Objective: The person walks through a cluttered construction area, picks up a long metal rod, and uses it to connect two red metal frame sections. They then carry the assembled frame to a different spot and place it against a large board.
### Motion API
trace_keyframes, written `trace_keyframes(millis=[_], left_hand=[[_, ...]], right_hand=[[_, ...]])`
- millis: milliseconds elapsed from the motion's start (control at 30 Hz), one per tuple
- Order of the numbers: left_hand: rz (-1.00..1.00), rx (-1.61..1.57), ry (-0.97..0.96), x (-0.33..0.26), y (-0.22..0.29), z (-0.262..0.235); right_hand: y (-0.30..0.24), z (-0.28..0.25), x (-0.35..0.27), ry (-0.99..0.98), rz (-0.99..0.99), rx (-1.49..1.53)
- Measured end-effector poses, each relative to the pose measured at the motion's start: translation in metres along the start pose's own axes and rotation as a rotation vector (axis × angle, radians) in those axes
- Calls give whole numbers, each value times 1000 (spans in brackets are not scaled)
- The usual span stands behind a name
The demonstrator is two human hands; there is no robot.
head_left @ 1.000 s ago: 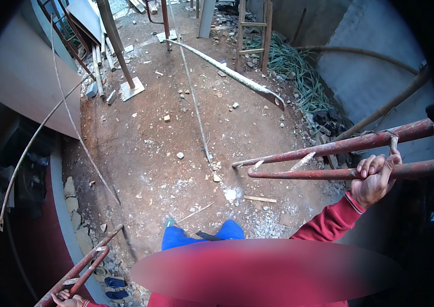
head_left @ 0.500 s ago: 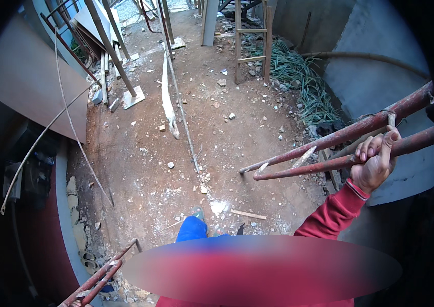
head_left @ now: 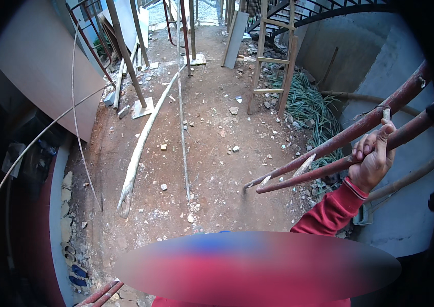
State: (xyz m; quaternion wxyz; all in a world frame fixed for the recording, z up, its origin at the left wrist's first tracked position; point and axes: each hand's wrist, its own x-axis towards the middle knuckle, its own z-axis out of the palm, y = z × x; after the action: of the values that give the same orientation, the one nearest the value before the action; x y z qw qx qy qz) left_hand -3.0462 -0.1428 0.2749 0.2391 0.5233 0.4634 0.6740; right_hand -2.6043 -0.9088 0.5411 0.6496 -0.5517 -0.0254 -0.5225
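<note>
My right hand (head_left: 373,158) is wrapped round the lower of two red metal pipes of a scaffold frame (head_left: 329,170). Short whitish rungs join the pipes, whose paint is worn and spattered. The frame slopes from the upper right down toward the middle, its near corner above the dirt ground. At the lower left edge, more red pipes (head_left: 102,294) show; whether they belong to the same frame I cannot tell. My left hand is out of view. Ahead hangs or leans a long whitish strip (head_left: 140,148) with a looped lower end.
Thin sticks (head_left: 81,133) cross at the left by a leaning board (head_left: 38,66). Upright poles (head_left: 125,56) stand ahead on square pads. A wooden ladder-like frame (head_left: 273,61) and cut green leaves (head_left: 309,105) lie along the right wall. Blue sandals (head_left: 79,275) sit at the lower left; stones dot the dirt.
The ground and poles have shifted down and nearer in the view. The whitish strip now appears larger and further left. My left fingertips have gone out of view; my right grip is unchanged.
</note>
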Motion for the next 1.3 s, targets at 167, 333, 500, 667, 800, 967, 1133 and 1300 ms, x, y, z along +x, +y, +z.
trace_keyframes(millis=[167,333,500,667,800,967,1133,1300], left_hand=[[32,-3,99,-90,69,-6],[-100,-59,183,-203,144,-31],[-202,-80,211,-307,219,-43],[-294,-296,465,-393,295,-30],[-255,-249,574,-450,334,-10],[-196,-107,687,-509,358,35],[-228,-222,647,-554,388,101],[-183,-179,679,-598,433,182]], right_hand=[[47,-11,61,-27,27,21],[117,-27,157,-130,78,68],[186,-31,241,-144,129,111],[241,3,302,-258,166,190],[295,53,340,-306,189,224],[368,129,375,-392,239,264],[442,210,416,-435,262,268],[504,277,462,-461,266,284]])
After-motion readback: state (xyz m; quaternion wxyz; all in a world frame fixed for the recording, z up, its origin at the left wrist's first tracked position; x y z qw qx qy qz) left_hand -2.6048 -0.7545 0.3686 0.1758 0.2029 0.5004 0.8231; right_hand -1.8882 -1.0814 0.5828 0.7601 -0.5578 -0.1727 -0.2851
